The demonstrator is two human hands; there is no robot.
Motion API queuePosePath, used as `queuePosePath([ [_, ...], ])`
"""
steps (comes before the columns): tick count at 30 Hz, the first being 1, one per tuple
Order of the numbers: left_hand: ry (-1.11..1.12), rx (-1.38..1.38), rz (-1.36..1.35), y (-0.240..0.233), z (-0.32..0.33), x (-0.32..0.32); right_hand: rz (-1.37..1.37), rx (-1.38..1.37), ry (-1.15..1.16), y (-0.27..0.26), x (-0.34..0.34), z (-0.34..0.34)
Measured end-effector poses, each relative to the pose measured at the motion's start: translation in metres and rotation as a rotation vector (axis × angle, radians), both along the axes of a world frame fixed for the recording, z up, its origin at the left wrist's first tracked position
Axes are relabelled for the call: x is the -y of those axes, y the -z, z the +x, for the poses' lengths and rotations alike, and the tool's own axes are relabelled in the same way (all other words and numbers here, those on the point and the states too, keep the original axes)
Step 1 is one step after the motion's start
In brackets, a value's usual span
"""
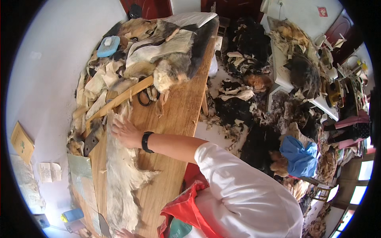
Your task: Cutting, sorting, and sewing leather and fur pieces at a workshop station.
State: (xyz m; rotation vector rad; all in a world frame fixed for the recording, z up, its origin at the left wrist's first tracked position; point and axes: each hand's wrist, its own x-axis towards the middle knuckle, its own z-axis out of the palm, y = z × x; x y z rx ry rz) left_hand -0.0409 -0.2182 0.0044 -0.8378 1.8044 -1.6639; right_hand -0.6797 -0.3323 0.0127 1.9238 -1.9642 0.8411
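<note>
A long strip of pale fur pelt lies lengthwise on the wooden table, with a ragged edge on the right. Upon its upper end rests my right hand, fingers spread, a black band on the wrist. At the bottom rim of the picture my left hand touches the lower part of the pelt; most of it is cut off, so its grip is hidden. Just above my right hand, a wooden ruler or flat wooden strip lies slantwise. A dark flat piece with holes lies left of the pelt.
Fur pieces are heaped on the table's far part, with a blue sponge-like block and black-handled scissors. A blue-and-yellow cylinder is at lower left. Dark fur scraps cover much floor; a white table holds more.
</note>
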Motion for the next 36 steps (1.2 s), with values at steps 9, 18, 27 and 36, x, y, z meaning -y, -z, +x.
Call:
queuePosePath([
  [9, -0.505, -0.154, 0.237, -0.002, 0.019, 0.02, 0.571, -0.122, 0.031, 0.017, 0.036, -0.007],
  [18, -1.095, -0.795, 0.748, -0.058, -0.091, -0.007, 0.494, 0.273, -0.376, -0.049, 0.011, -0.057],
  [27, -1.129, -1.618, 0.341, -0.017, -0.038, -0.001, 0.539, 0.144, -0.195, -0.058, 0.045, -0.051],
  [36, -0.871, -1.633, 0.423, -0.036, -0.022, 0.015, 0.612, -0.063, -0.513, -0.054, 0.041, 0.0],
])
